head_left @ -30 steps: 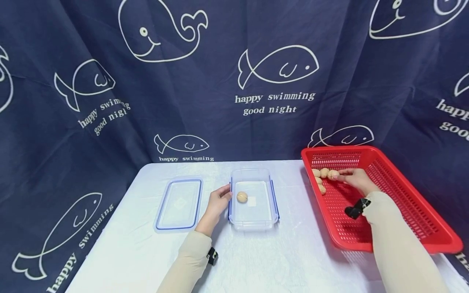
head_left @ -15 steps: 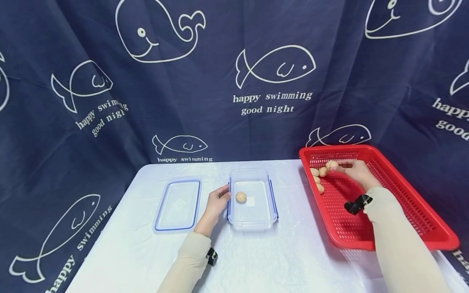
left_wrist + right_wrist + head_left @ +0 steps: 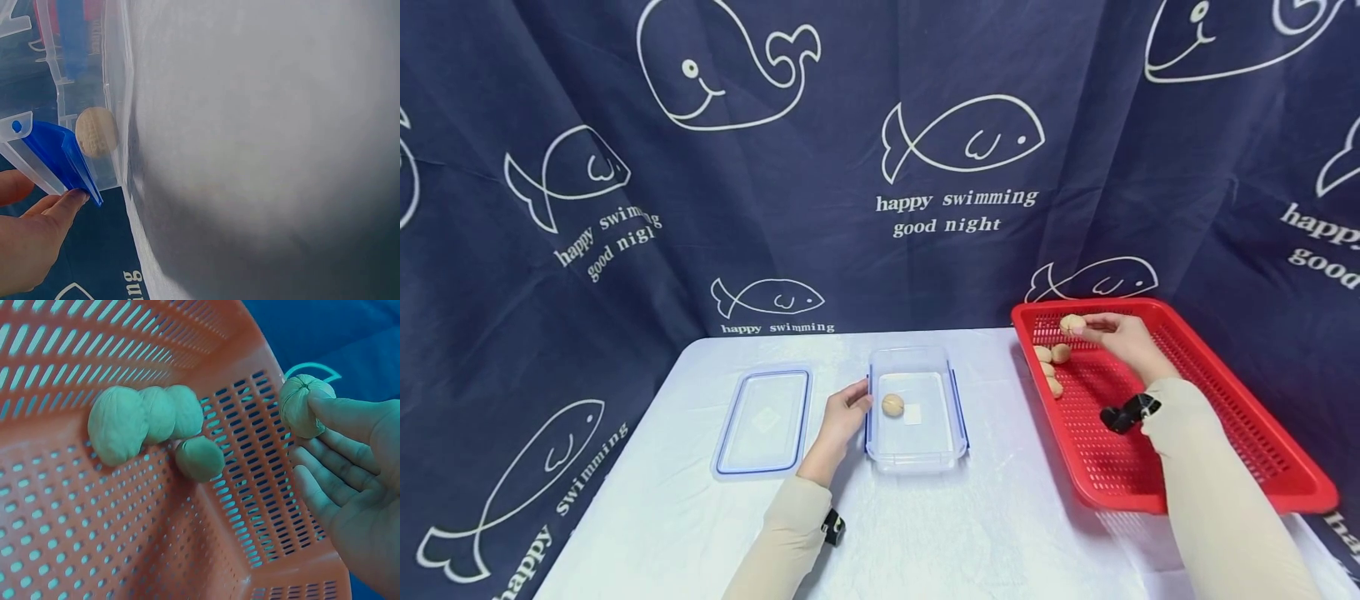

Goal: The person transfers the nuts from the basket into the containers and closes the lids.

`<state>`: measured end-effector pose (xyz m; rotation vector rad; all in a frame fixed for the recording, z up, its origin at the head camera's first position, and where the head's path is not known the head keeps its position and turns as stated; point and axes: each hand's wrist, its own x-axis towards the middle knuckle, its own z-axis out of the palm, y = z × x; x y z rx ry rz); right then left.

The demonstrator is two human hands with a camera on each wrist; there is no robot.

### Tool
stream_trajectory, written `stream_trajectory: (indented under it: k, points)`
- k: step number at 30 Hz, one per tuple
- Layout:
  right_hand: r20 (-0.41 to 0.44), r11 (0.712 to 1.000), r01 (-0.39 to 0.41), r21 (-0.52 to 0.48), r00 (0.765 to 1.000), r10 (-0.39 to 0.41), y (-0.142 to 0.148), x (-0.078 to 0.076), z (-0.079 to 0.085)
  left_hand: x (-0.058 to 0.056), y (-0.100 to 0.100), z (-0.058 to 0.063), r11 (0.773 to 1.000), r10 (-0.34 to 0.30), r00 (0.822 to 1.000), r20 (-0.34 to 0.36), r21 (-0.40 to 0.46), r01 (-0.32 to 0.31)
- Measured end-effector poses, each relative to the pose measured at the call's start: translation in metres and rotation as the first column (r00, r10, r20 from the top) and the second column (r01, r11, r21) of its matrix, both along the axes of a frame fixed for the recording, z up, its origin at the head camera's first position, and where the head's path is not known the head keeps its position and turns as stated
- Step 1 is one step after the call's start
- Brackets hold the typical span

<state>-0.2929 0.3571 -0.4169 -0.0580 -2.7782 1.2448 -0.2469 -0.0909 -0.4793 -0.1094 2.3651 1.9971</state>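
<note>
My right hand [image 3: 1126, 340] pinches a walnut [image 3: 305, 405] between thumb and fingers, raised near the far wall of the red basket [image 3: 1078, 467]. Several other walnuts [image 3: 117, 426] lie below in the basket's far left corner. My left hand [image 3: 844, 418] touches the left side of a clear plastic food container [image 3: 917, 458], its fingertips against the blue latch [image 3: 59, 153]. Inside the lidless container, a single walnut [image 3: 892, 405] sits near the left wall. Part of the left hand is cut off in its wrist view.
The container's blue-edged lid [image 3: 763, 422] lies flat on the white-covered table [image 3: 970, 533], left of the left hand. A dark blue curtain [image 3: 850, 167] with fish drawings hangs directly behind the table.
My right hand has lifted the walnut up from beside the others toward the basket's far rim. The left hand stays by the container, and the walnut inside it has not moved.
</note>
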Motion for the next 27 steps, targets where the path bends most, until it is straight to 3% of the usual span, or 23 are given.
stream_trajectory:
  k: [18, 27]
  points:
    - [-0.112, 0.996, -0.054, -0.078, 0.993, 0.045, -0.022, -0.009, 0.026, -0.001, 0.001, 0.000, 1.000, -0.001, 1.000, 0.004, -0.019, 0.001]
    - [-0.136, 0.987, -0.082, -0.136, 0.989, 0.063, -0.041, -0.015, 0.030, -0.001, 0.001, 0.001, 1.000, -0.006, 1.000, 0.002, -0.004, 0.006]
